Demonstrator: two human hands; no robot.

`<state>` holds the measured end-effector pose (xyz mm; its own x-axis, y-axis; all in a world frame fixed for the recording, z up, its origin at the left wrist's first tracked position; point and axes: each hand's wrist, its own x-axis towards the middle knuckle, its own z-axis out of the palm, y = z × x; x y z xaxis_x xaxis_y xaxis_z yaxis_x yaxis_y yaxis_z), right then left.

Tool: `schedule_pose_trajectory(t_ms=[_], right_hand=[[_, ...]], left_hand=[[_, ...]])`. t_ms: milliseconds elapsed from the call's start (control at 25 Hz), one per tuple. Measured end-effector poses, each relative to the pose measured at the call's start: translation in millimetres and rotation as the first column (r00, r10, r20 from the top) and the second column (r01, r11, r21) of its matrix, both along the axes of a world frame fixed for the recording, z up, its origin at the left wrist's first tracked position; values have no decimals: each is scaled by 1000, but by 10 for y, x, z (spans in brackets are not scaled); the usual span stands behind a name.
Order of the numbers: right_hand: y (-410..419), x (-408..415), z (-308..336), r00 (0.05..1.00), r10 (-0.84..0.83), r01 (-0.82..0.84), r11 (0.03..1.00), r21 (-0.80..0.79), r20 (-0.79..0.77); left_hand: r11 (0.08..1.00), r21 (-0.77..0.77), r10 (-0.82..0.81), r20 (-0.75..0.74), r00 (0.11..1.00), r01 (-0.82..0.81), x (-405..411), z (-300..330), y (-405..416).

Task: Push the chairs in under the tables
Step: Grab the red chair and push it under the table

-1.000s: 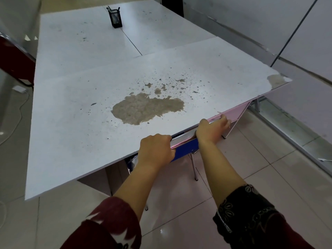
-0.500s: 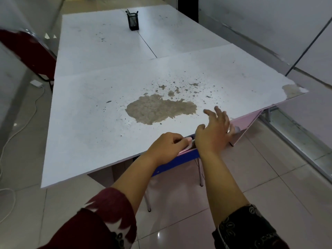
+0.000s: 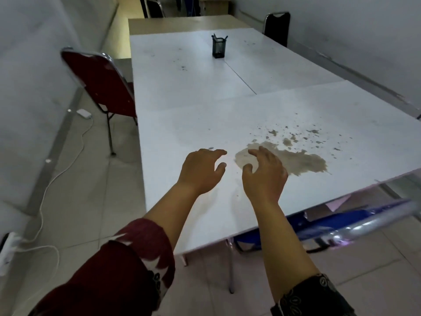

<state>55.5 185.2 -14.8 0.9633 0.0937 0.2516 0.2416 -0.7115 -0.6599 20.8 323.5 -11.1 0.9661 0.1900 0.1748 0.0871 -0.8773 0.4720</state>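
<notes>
Down at the near right edge of the white table (image 3: 182, 124), the blue chair (image 3: 319, 221) sits tucked under the top, only its blue back and shiny chrome top rail showing past the edge, a little blurred. Both hands hang above the tabletop with fingers loosely spread, grasping nothing: the left hand (image 3: 201, 171) over bare white surface, the right hand (image 3: 264, 173) over the near end of a brown worn patch (image 3: 300, 161). The chair lies below and to the right of the right hand, apart from it. A red chair (image 3: 102, 84) stands outside the table's left edge.
</notes>
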Motion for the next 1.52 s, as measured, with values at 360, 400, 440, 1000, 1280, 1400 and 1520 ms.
schedule_pose_trajectory(t_ms=[360, 400, 440, 1000, 1280, 1400, 1520], right_hand=[[2065, -91, 131, 1000, -16, 16, 1000, 27, 19], [2254, -52, 127, 1000, -7, 6, 1000, 29, 23], [2405, -15, 122, 1000, 4, -5, 999, 31, 28], [5313, 1182, -197, 997, 14, 1, 982, 191, -78], [6641, 1775, -296, 997, 65, -57, 971, 231, -29], [7313, 2074, -341, 999, 47, -43, 970, 239, -13], [7883, 2367, -304, 999, -4, 15, 950, 313, -37]], left_hand=[[986, 161, -30, -68, 997, 40, -52, 107, 2048], [987, 161, -20, -61, 998, 29, -15, 110, 2239], [988, 154, -7, -50, 999, 15, 20, 115, 2390], [992, -46, 117, -7, 993, -118, 967, 69, 5243], [947, -223, 244, 28, 969, -232, 1485, -204, 6547], [934, -270, 254, 39, 966, -234, 1866, -273, 7191], [908, -349, 279, 95, 956, -231, 2214, -221, 7811]])
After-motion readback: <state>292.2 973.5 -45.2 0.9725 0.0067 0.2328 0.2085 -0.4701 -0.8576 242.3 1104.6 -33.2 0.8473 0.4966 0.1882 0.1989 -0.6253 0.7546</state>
